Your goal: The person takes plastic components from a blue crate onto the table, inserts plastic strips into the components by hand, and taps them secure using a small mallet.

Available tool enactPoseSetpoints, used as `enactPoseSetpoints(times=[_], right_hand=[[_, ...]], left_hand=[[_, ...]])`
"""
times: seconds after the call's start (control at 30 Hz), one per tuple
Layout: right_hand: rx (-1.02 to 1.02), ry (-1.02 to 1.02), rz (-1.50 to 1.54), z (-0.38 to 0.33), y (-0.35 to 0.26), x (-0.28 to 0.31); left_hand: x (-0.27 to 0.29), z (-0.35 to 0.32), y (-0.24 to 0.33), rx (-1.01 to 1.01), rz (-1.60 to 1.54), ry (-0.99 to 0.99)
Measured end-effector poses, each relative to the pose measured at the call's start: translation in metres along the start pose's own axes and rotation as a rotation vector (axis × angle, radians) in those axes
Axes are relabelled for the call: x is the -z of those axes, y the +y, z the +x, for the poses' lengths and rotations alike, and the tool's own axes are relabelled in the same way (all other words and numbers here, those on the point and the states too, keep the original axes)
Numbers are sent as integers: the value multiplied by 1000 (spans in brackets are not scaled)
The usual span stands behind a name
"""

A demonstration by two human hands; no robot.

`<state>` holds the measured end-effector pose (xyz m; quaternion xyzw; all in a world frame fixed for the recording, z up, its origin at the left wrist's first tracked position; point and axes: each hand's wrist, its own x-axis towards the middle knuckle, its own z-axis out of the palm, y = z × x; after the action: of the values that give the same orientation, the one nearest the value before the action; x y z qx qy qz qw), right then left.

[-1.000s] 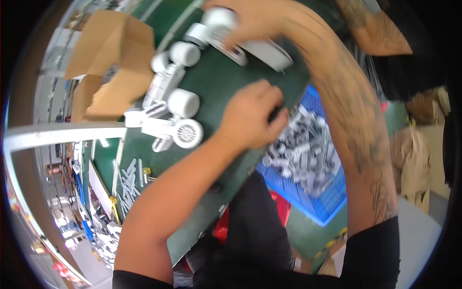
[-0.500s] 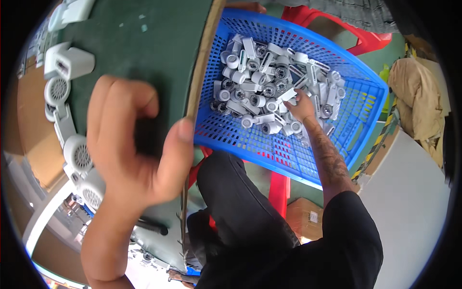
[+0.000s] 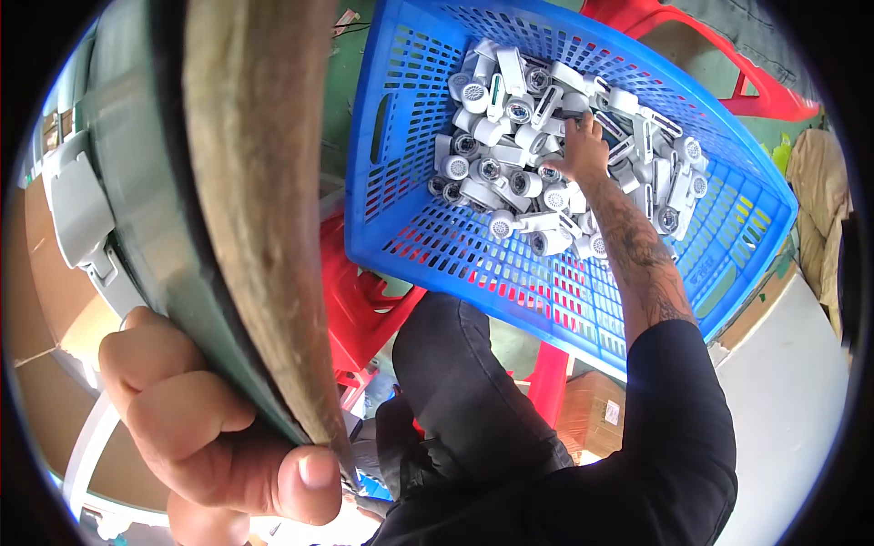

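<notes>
My view has swung off the green surface [image 3: 137, 209] and down to the right; half a second ago the blue basket [image 3: 410, 118] sat at the upper right of the picture, and it now fills the centre. My left hand [image 3: 205, 437] stays clenched on the near edge of the surface, thumb under the worn brown rim, as it was then. My right hand [image 3: 583, 150] has gone further into the heap of white plastic parts [image 3: 510, 182] and rests on top of them, fingers bent down among the pieces; I cannot tell whether it has closed on one. The basket sits on a red stool [image 3: 364, 300], to the right of the surface. A white part [image 3: 77, 209] lies on the surface, at far left.
</notes>
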<state>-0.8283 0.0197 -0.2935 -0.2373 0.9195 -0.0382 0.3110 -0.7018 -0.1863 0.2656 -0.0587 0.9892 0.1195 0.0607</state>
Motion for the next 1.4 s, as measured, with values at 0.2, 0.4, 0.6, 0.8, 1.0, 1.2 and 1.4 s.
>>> enactPoseSetpoints(times=[0.2,0.4,0.6,0.8,1.0,1.2,1.4], right_hand=[[45,-65,-50,-17,7,-4],[152,-285,-364,-5,-11,-2],[-145,-299,-192,-10,-30,-9],[-81,-235,-116,-21,-19,-14],[-224,-354,32,-20,31,19],[-144,-281,72,-33,33,20],[-43,69,433,-120,98,22]], left_hand=[[11,-6,17,193,85,-103],[20,-11,6,101,105,-172],[4,-6,6,83,92,-135],[-1,5,1,-67,1,-10],[-11,16,-4,-161,-5,44],[-13,21,-8,-270,-94,205],[-31,26,0,-212,-232,387]])
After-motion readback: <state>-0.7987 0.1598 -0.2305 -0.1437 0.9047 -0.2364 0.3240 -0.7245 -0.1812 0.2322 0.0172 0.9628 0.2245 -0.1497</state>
